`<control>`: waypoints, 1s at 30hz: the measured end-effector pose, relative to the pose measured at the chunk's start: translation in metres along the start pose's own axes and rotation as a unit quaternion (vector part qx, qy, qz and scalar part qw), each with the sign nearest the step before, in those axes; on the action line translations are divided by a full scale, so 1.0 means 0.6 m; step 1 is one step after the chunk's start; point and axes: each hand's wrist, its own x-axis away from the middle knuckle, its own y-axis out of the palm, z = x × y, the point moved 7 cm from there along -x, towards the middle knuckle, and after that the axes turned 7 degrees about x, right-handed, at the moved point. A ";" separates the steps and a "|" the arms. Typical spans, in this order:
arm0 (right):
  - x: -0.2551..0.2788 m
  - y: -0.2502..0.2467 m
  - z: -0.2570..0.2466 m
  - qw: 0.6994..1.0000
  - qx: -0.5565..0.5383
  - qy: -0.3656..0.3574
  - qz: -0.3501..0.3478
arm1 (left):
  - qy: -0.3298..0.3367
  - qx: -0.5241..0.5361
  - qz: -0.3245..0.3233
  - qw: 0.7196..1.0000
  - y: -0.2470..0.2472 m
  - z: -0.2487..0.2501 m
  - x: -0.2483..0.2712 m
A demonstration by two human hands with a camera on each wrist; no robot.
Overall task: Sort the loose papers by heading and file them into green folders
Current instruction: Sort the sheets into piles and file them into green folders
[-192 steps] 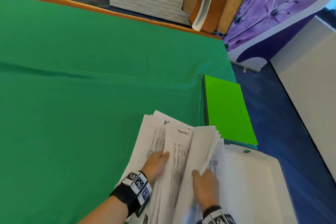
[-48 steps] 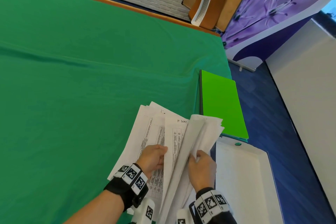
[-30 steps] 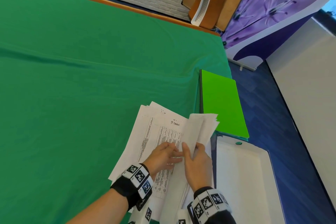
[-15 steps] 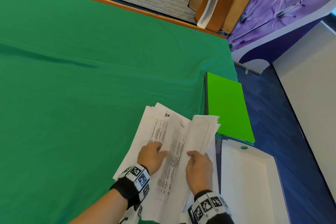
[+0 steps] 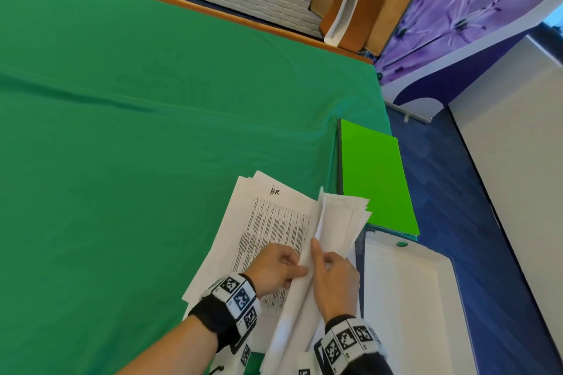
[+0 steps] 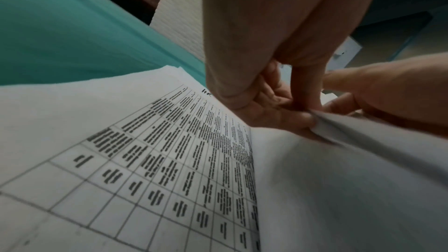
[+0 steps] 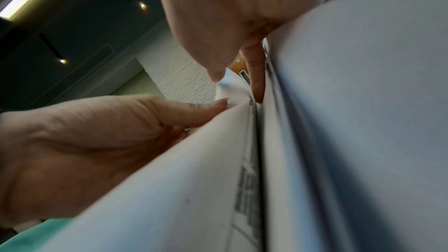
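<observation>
— On the green cloth-covered table (image 5: 137,131), near its right-hand edge, what lay under the hands?

— A loose stack of white printed papers (image 5: 268,222), fanned slightly. The exposed top sheet carried a printed table and a handwritten heading reading "HR" (small, but legible from the head view).

— And the left hand (image 5: 274,268)?

— It rested on that exposed sheet, with its fingers pinching the edge of a lifted white page (image 6: 351,131) where it curled up from the stack.

— The right hand (image 5: 335,280)?

— It gripped the raised bundle of turned-back white sheets (image 5: 341,222), thumb on one side and fingers behind, holding them upright and bent toward the right. The two hands were touching at the fold.

— Where were the folders?

— A bright green flat folder (image 5: 374,179) lay just beyond the papers at the table's right edge, closed, on top of a darker stack whose make-up I could not tell. Nearer the person, beside the papers, sat a shallow white tray (image 5: 402,298).
</observation>
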 end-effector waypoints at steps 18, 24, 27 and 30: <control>-0.009 -0.018 0.030 0.996 -0.050 0.070 -0.005 | -0.062 -0.012 0.095 0.993 -0.104 -0.049 0.008; 0.001 -0.024 -0.001 0.991 -0.108 0.067 -0.049 | -0.042 -0.029 -0.018 0.999 -0.045 -0.013 0.041; 0.006 -0.002 -0.015 0.993 -0.075 0.025 -0.088 | -0.017 -0.132 -0.091 0.987 0.003 -0.003 0.044; 0.008 0.001 -0.016 0.996 -0.052 -0.001 -0.071 | 0.011 -0.146 -0.037 0.988 -0.011 -0.001 0.029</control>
